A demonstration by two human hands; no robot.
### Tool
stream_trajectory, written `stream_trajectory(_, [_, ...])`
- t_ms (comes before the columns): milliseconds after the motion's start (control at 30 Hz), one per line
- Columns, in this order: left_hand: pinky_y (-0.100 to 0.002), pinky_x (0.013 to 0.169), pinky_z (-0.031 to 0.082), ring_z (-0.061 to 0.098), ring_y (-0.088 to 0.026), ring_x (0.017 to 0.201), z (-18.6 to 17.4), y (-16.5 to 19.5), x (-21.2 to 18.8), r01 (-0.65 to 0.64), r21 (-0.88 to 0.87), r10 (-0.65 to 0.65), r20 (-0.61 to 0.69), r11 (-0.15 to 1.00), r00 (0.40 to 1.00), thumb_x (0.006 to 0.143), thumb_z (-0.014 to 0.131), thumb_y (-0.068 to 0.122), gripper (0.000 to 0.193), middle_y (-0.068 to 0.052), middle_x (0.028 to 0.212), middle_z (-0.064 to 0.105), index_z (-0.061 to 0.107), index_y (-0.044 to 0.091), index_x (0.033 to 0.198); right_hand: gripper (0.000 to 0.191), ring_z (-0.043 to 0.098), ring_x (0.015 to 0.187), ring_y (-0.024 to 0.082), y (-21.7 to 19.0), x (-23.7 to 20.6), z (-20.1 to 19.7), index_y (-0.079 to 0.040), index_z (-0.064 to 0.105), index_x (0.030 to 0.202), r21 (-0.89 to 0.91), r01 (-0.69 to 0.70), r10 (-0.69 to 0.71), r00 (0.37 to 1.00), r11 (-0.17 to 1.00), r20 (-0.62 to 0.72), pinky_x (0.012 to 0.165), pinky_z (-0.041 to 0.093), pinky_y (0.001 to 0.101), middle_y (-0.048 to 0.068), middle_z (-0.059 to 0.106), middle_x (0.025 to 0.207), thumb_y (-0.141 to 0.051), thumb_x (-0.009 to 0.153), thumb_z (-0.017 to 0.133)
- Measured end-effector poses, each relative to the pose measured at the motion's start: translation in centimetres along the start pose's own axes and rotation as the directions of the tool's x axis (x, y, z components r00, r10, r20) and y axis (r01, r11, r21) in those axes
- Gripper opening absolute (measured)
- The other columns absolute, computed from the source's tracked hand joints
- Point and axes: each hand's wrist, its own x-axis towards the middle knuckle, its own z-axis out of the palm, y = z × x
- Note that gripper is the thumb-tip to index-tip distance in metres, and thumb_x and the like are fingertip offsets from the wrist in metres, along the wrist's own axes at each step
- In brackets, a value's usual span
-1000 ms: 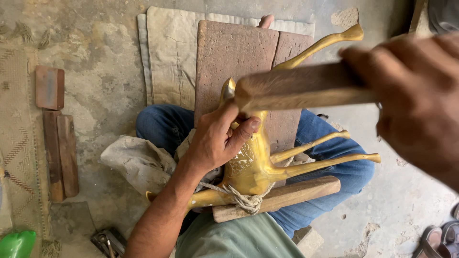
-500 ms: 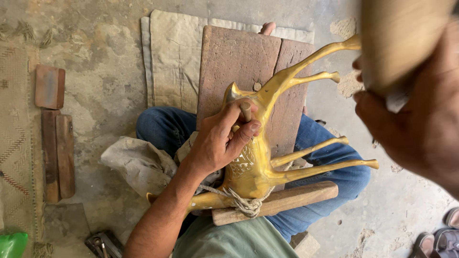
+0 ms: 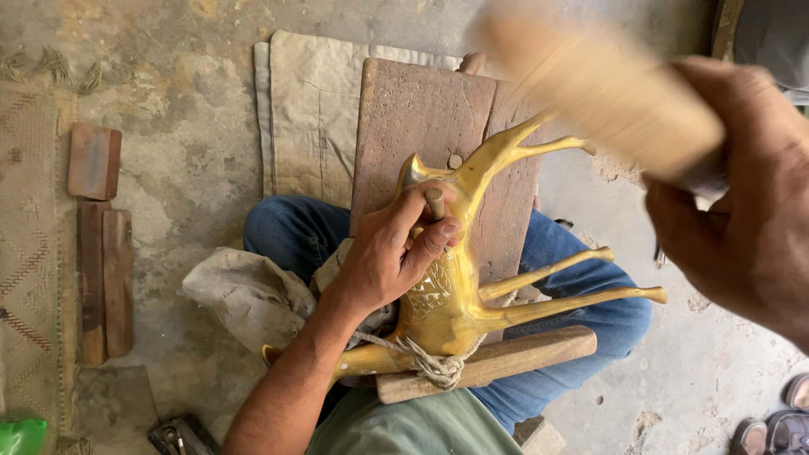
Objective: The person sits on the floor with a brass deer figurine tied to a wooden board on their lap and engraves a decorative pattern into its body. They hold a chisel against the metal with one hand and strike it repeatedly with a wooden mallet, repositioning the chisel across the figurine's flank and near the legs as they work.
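Brass figure: a golden, long-legged animal casting (image 3: 455,295) lies on its side across the person's lap, legs pointing to 3 o'clock, neck to 12 o'clock.
Progress: a patch of fine engraved pattern shows on the flank by the left thumb; legs and neck are smooth and bare, so by my judgement most of the chasing is left.
Left hand: the left hand (image 3: 392,253) has its grip pinched around a short punch (image 3: 435,200), tip set on the figure's body.
Right hand: the right hand (image 3: 742,227), at 2 o'clock, has fingers wrapped tight on a wooden mallet (image 3: 598,88), blurred and raised above the punch.
Binding: pale rope (image 3: 434,364) ties the figure to a wooden bar (image 3: 506,362) at 6 o'clock.
Backing: a worn brown wooden board (image 3: 413,118) sits under the figure, on a folded canvas cloth (image 3: 308,109).
Surroundings: a crumpled rag (image 3: 244,295) at 9 o'clock; flat reddish blocks (image 3: 94,162) far left on the rough concrete floor (image 3: 194,84).
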Motion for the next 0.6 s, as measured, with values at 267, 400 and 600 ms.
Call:
stream_trajectory(267, [-0.028, 0.074, 0.062, 0.076, -0.013, 0.089, -0.1, -0.2, 0.0, -0.010, -0.003, 0.010, -0.004, 1.000, 1.000, 0.111, 0.060, 0.028, 0.029, -0.006, 0.095, 0.068, 0.057, 0.003, 0.127, 0.055, 0.071, 0.084, 0.028, -1.2, 0.0, -0.7, 0.005, 0.058, 0.135, -0.136, 0.215, -0.223, 0.974, 0.967, -0.045, 0.075, 0.061, 0.0412, 0.019, 0.070, 0.104, 0.006, 0.081, 0.070])
stream_trajectory(400, [-0.027, 0.072, 0.063, 0.077, -0.012, 0.089, -0.1, -0.3, 0.0, 0.010, 0.003, -0.011, 0.006, 1.000, 1.000, 0.110, 0.060, 0.030, 0.029, -0.005, 0.095, 0.071, 0.057, 0.004, 0.124, 0.055, 0.072, 0.084, 0.028, -1.8, 0.4, -0.5, -0.003, 0.061, 0.132, -0.282, 0.293, -0.322, 0.945, 0.914, -0.061, 0.077, 0.060, 0.0433, 0.015, 0.072, 0.102, -0.002, 0.079, 0.077])
stream_trajectory(600, [-0.027, 0.071, 0.062, 0.076, -0.012, 0.087, -0.1, -0.4, 0.0, 0.003, -0.006, -0.003, 0.000, 1.000, 1.000, 0.111, 0.061, 0.028, 0.027, -0.005, 0.094, 0.069, 0.057, 0.004, 0.123, 0.060, 0.070, 0.098, 0.037, -2.0, -0.3, -0.7, 0.003, 0.061, 0.137, -0.130, 0.269, -0.283, 0.953, 0.954, -0.106, 0.089, 0.058, 0.0477, 0.023, 0.069, 0.113, 0.011, 0.078, 0.068])
